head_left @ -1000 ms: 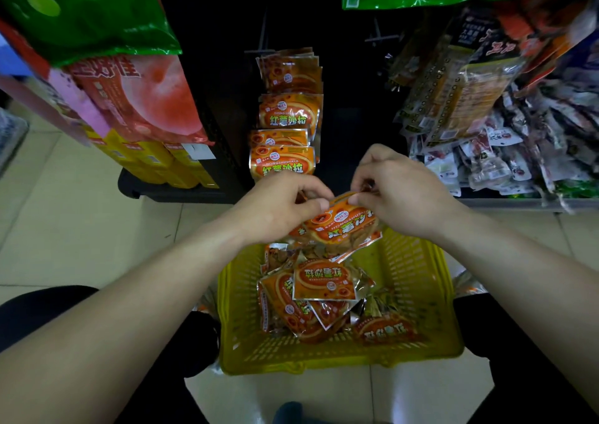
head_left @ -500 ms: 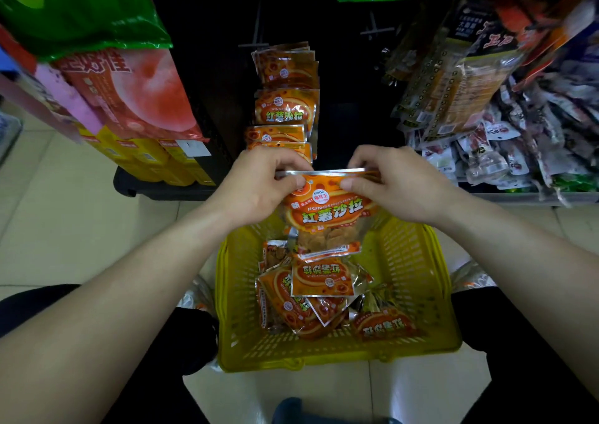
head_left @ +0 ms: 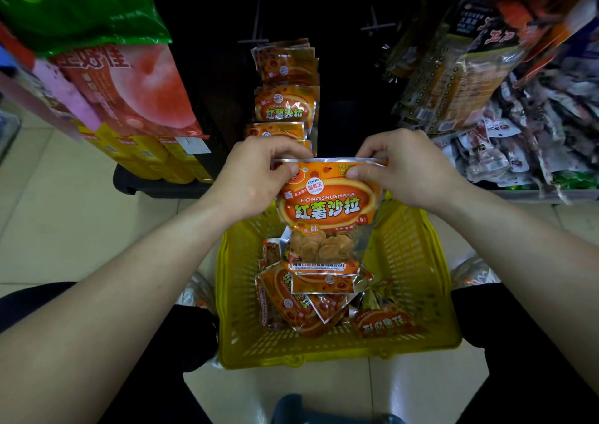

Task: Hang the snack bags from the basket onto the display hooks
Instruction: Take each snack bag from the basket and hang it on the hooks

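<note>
An orange snack bag (head_left: 327, 209) hangs upright above the yellow basket (head_left: 418, 261), its printed front facing me. My left hand (head_left: 256, 173) pinches its top left corner and my right hand (head_left: 405, 170) pinches its top right corner. Several more orange bags (head_left: 304, 300) lie in a heap in the basket. Behind my hands, a column of the same orange bags (head_left: 287, 102) hangs on the dark display panel. Bare display hooks (head_left: 256, 34) stick out above that column.
Green and pink snack packs (head_left: 123, 86) hang at the left over yellow boxes (head_left: 146, 157). Dark and clear packets (head_left: 505, 138) crowd the right shelf. The basket rests between my knees on a beige tiled floor (head_left: 64, 222).
The bag has come up out of the basket, turned from tilted to upright with its front toward me. Both hands have risen slightly and spread to its top corners.
</note>
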